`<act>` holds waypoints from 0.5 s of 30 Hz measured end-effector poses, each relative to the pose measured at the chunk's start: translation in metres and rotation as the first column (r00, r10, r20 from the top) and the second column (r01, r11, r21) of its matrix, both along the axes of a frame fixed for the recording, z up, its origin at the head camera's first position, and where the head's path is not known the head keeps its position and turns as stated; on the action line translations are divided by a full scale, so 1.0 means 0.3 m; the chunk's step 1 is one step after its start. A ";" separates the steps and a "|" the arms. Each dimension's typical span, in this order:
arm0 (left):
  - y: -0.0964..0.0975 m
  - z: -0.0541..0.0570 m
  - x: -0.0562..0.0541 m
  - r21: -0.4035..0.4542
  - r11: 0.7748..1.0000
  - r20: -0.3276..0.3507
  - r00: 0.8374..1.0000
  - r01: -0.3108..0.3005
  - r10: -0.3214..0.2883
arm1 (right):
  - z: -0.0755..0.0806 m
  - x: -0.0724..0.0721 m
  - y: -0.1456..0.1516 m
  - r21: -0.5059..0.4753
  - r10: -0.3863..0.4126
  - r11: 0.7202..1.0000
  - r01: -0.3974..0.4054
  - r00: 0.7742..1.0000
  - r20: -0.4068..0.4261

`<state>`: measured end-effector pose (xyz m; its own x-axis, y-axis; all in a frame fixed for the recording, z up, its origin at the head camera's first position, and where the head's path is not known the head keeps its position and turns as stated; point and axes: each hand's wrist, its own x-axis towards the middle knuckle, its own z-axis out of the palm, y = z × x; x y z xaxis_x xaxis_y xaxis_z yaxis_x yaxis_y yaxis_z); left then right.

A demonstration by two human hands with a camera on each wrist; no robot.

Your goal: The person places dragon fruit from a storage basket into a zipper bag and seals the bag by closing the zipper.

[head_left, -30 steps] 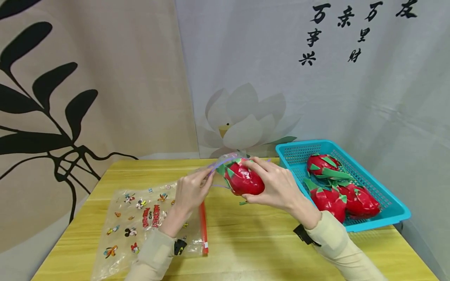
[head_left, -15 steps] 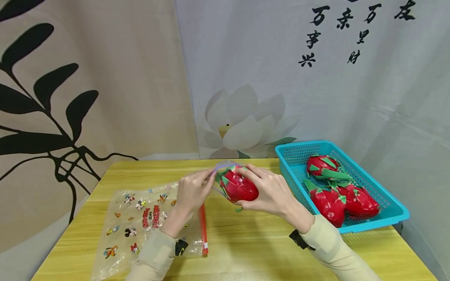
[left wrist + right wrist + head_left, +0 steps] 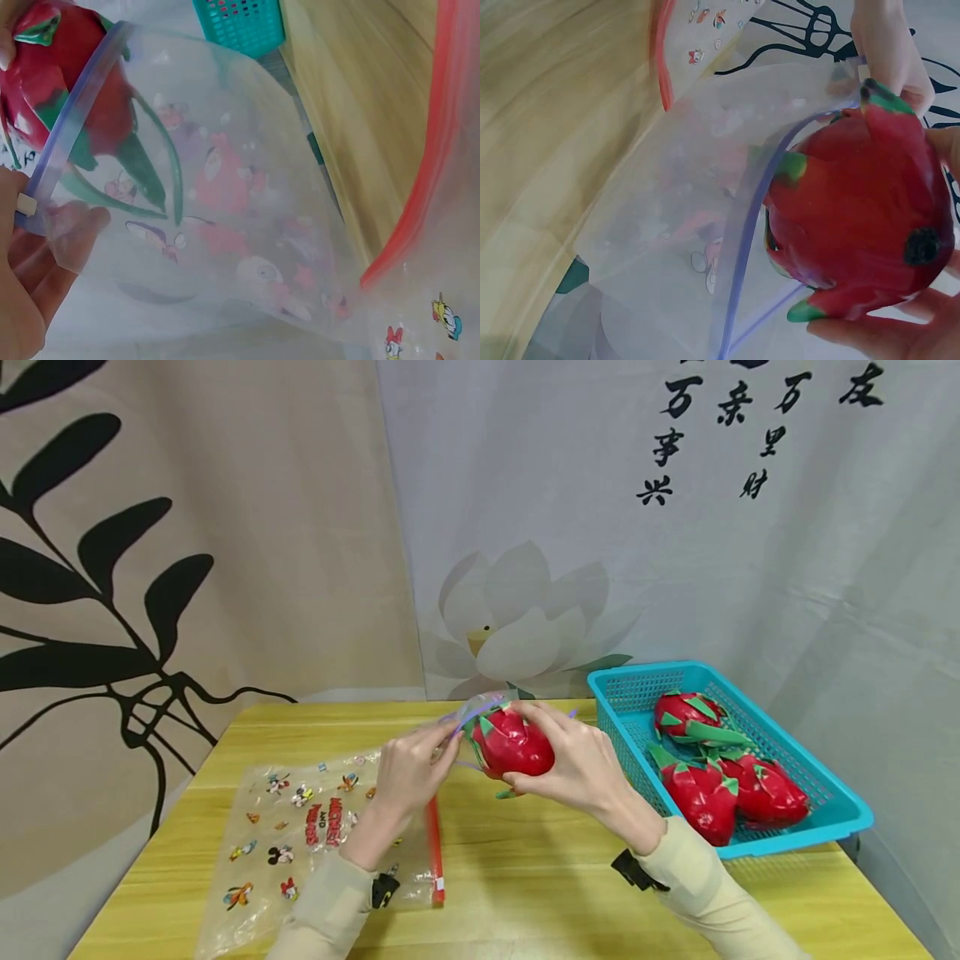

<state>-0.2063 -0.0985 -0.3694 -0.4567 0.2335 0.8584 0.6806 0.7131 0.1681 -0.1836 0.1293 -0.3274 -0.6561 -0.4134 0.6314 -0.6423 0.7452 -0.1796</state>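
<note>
Gripping a shiny red dragon fruit (image 3: pixel 516 747) in the right hand (image 3: pixel 577 758), up above the tabletop (image 3: pixel 525 885). Pinching the purple zip (image 3: pixel 77 112) of a clear bag (image 3: pixel 225 187) in the left hand (image 3: pixel 408 764). Holding the fruit right in the clear bag's mouth, with its green leaves (image 3: pixel 142 172) poking inside and its round red end outside. Working between a flat cartoon bag (image 3: pixel 300 860) with a red zip (image 3: pixel 435 852), on the left, and a blue basket (image 3: pixel 795 743) with three more dragon fruits (image 3: pixel 701 802) inside, on the right.
</note>
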 end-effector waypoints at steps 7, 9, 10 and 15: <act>0.008 0.007 0.004 0.032 0.999 0.011 0.999 -0.030 0.030 | -0.048 0.002 -0.016 0.061 0.071 0.996 -0.066 0.993 -0.091; 0.009 0.008 0.005 0.045 0.998 0.023 0.999 -0.042 0.041 | -0.061 0.004 -0.020 0.086 0.098 0.992 -0.088 0.988 -0.120; 0.009 0.009 0.005 0.051 0.998 0.030 0.999 -0.044 0.042 | -0.066 0.006 -0.020 0.096 0.111 0.990 -0.099 0.985 -0.134; 0.004 0.012 -0.002 0.070 0.996 0.044 0.997 -0.063 0.060 | -0.084 0.014 -0.020 0.142 0.157 0.982 -0.128 0.965 -0.212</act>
